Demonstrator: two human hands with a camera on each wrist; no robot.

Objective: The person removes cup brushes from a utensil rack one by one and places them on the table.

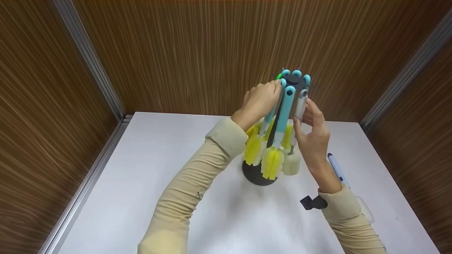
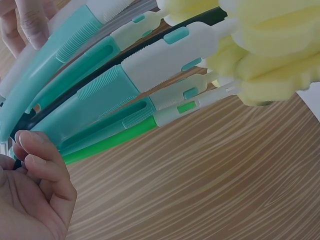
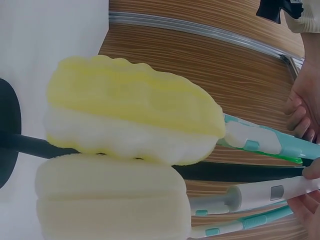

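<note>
A black stand on the white table carries several sponge brushes that hang from its top disc. Most have teal handles and yellow sponge heads. My left hand is curled over the disc's left edge; in the left wrist view its fingers grip by the handle ends. My right hand pinches the white-handled brush, whose pale sponge hangs low. In the right wrist view that white handle runs between the fingertips of my right hand.
Another brush with a blue and white handle lies on the table right of the stand, beside my right forearm. Wood-panelled walls with metal corner strips close in the table at the back and sides.
</note>
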